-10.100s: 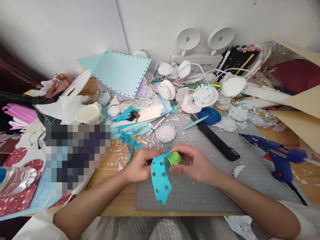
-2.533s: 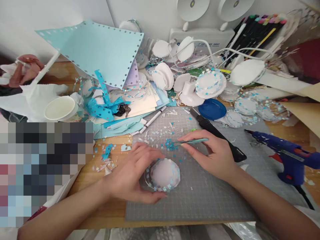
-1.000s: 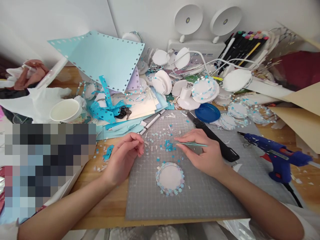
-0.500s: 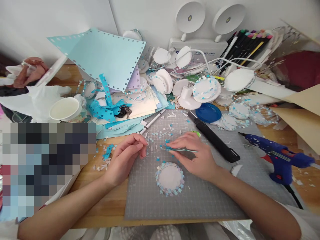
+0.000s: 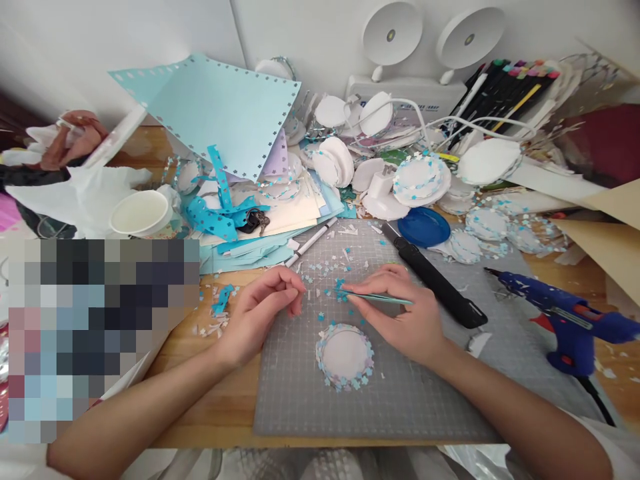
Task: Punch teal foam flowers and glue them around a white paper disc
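My right hand point(image 5: 400, 310) pinches teal tweezers point(image 5: 383, 297), whose tips sit at a small heap of blue paper flowers point(image 5: 340, 291) on the grey cutting mat point(image 5: 380, 400). My left hand point(image 5: 260, 313) rests at the mat's left edge with its fingers curled loosely together and nothing seen in them. Just below both hands lies a white disc point(image 5: 345, 356) rimmed with small blue and lilac flowers.
A black utility knife point(image 5: 435, 285) and a white pen point(image 5: 311, 242) lie on the mat. A blue glue gun point(image 5: 560, 313) sits to the right, a paper cup point(image 5: 141, 213) and punched blue strips point(image 5: 220, 213) to the left. More decorated discs, a blue lid point(image 5: 424, 227) and markers point(image 5: 505, 93) crowd the back.
Ten seconds ago I held a green punch and a blue strip. Since then the disc was set on the mat, my left hand let it go, and the tweezers reached the flower heap.
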Tool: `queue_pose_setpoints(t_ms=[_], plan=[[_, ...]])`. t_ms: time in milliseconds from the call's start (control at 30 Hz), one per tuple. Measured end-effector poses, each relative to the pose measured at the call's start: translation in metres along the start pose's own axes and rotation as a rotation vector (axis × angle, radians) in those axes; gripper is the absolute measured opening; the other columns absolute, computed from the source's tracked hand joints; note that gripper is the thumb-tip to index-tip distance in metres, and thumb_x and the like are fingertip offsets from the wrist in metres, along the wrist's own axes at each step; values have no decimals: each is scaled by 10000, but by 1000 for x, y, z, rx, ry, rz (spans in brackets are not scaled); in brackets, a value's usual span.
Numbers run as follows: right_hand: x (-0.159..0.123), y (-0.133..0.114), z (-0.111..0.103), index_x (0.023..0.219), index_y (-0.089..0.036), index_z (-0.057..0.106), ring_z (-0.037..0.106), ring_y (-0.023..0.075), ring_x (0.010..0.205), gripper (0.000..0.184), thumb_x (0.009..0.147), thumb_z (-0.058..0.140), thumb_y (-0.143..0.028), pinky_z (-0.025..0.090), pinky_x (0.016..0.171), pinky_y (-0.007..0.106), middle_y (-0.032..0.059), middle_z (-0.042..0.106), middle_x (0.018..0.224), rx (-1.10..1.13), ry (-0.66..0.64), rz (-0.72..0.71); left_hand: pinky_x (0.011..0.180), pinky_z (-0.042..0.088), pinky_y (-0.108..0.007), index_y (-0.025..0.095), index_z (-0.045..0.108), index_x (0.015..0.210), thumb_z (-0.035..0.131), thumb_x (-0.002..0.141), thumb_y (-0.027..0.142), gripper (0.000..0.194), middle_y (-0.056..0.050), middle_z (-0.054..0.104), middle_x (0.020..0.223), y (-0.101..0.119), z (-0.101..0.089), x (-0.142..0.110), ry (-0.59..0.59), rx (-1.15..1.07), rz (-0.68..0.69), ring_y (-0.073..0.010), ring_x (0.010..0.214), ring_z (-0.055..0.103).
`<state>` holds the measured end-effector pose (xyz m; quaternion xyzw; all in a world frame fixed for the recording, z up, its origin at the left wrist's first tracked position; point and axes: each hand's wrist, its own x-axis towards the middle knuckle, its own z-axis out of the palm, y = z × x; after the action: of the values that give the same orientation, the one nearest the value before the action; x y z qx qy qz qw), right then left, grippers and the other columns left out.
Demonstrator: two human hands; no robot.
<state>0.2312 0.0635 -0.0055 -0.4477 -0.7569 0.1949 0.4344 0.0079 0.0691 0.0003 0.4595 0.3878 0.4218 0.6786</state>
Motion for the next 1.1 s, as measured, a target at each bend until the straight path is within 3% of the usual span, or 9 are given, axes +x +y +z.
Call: queue_pose_setpoints(t_ms=[167,400,700,933,1100], plan=[[1,-2,-4,843,-250,664,663,176,708,122,775,667,-149,467,760,390,6,742,816,6,3,29,605,355,-229,156,616,883,578,880,260,111,-3,549,677,-1,0,-3,-37,124,6,-118,645,481],[1,4,-1,898,-264,619,686,168,755,210,773,638,-96,421,847,412,-14,743,864,-85,-120,-173,614,360,-228,159,615,902,564,893,259,113,-4,555,681,-1,0,-3,-54,140,7,-117,651,480],[3,-2,-2,815,-257,615,677,157,658,158,777,628,-104,437,835,406,-15,744,798,-12,-60,-79,606,370,-234,155,618,892,566,885,273,129,-9,556,673,0,0,-3,-43,156,1,-126,644,493],[4,-8,-7,774,-240,617,675,176,680,141,753,672,-113,463,809,404,4,741,771,179,24,73,591,376,-217,155,608,885,597,869,262,109,1,541,698,3,4,-2,-50,223,43,-107,642,482],[2,-19,-9,809,-254,624,667,167,632,183,749,665,-86,453,836,428,1,747,795,227,34,-7,600,389,-220,164,621,949,654,831,302,185,9,542,691,-2,6,-5,-135,345,90,-112,649,488]])
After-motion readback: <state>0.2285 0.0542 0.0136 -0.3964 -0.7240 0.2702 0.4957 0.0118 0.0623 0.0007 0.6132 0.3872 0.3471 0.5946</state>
